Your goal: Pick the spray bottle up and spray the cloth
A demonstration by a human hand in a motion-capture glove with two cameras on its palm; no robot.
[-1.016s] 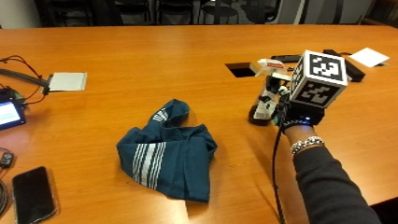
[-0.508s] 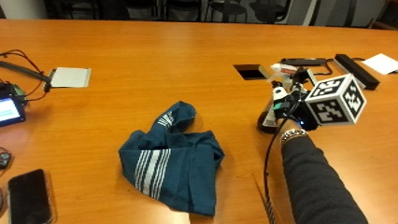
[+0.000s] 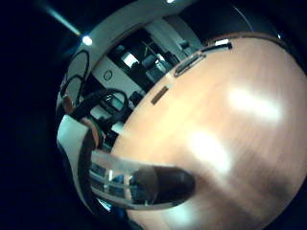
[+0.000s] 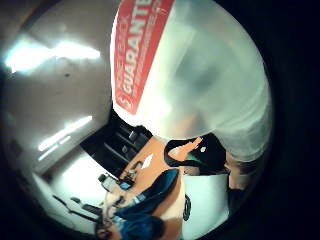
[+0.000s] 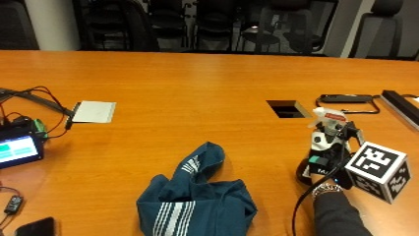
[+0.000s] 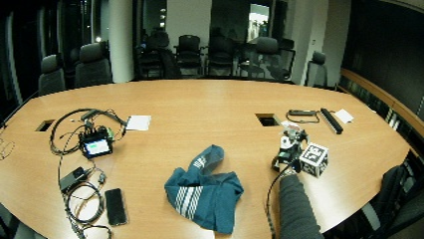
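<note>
The spray bottle (image 5: 325, 129) has a white trigger head with a red label and stands upright at the right of the wooden table (image 5: 196, 83). My gloved right hand (image 5: 322, 162) grips its body from the near side, with the fingers curled round it and hiding the base. Up close, the bottle (image 4: 200, 75) with its red label fills the thumb side palm view. The dark teal cloth (image 5: 196, 204) with white stripes lies crumpled on the table left of the bottle, apart from it. The wide outside view also shows the bottle (image 6: 289, 135), my hand (image 6: 286, 158) and the cloth (image 6: 202, 191).
A rectangular cutout (image 5: 286, 108) opens in the table behind the bottle. Black items (image 5: 345, 99) and a black bar (image 5: 401, 105) lie at the far right. A white pad (image 5: 94, 111), a small screen with cables (image 5: 16, 147) and a phone (image 6: 114, 206) lie at the left.
The whole outside picture has shifted, so its camera moved. My hand still grips the bottle right of the cloth. The cloth lies as before.
</note>
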